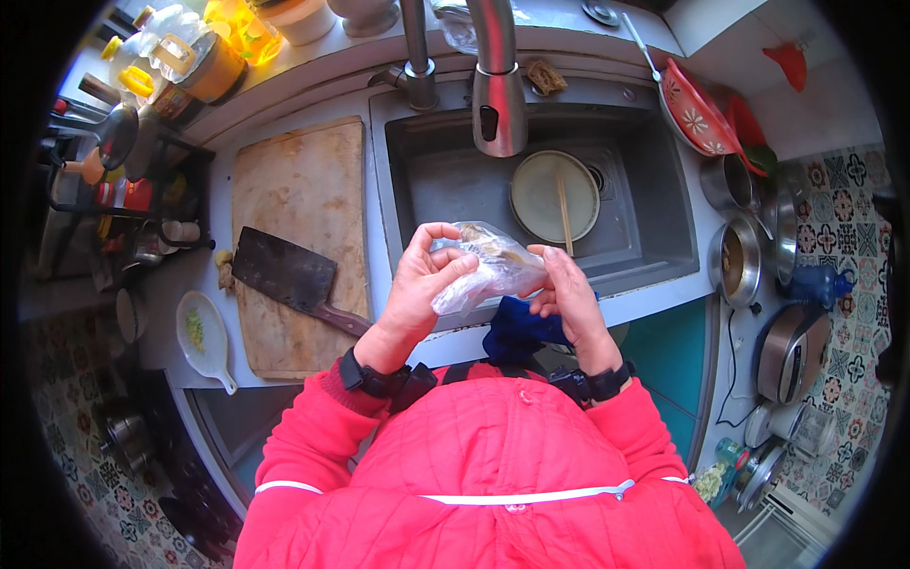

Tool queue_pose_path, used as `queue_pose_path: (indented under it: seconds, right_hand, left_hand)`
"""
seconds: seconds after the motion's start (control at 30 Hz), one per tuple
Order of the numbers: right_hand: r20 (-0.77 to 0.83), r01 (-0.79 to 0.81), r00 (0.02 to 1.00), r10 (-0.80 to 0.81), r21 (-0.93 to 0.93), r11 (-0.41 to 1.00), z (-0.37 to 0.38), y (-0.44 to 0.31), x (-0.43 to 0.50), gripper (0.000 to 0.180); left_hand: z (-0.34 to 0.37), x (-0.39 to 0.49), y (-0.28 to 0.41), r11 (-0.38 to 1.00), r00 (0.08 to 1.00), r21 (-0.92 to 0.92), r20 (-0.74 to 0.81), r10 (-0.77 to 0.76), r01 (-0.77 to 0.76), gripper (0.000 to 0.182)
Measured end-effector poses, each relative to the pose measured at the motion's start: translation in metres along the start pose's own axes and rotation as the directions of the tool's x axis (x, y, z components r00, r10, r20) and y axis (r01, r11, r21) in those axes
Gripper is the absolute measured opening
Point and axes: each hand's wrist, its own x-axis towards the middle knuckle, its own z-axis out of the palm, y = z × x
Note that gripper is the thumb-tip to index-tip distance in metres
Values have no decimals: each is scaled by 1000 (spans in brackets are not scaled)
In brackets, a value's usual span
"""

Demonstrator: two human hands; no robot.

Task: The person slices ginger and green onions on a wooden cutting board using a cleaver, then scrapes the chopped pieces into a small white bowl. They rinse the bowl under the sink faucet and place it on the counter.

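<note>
A clear plastic bag (490,274) with something brownish inside is held between my two hands, over the front edge of the sink. My left hand (426,277) grips the bag's left end, thumb and fingers pinching it. My right hand (569,291) has its fingers at the bag's right end. What the bag holds cannot be made out. Behind it, a round plate or shallow bowl (544,192) lies in the grey sink (441,178), with a pair of chopsticks (564,213) across it. A cleaver (284,270) rests on the wooden cutting board (298,171) to the left.
The pull-out faucet (500,107) hangs over the sink. Left of the board stand a white dish (206,355) with chopped greens, a piece of ginger (225,270) and a black rack (202,153). Metal bowls (755,270) and a red colander (700,117) are on the right.
</note>
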Motion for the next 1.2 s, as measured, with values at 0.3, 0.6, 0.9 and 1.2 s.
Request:
queue_pose_path:
  seconds: [0.3,0.6,0.9,1.2]
  right_hand:
    - [334,710,703,-628,-384,590,48,-37,-9,32]
    - [419,282,887,-193,-162,946,47,-44,-12,19]
    - [207,678,676,-707,-552,486,39,-47,-13,14]
    - [594,853,455,-663,-506,131,51,-58,-13,35]
  left_hand:
    - [-10,-14,25,976,995,-199,-41,-95,85,26]
    - [-2,-34,38,445,860,786,207,467,-430,33]
    - [-11,-43,48,705,940,674,-49,338,-218,6]
    - [0,-39,37,275,928,902,261,266,-332,20]
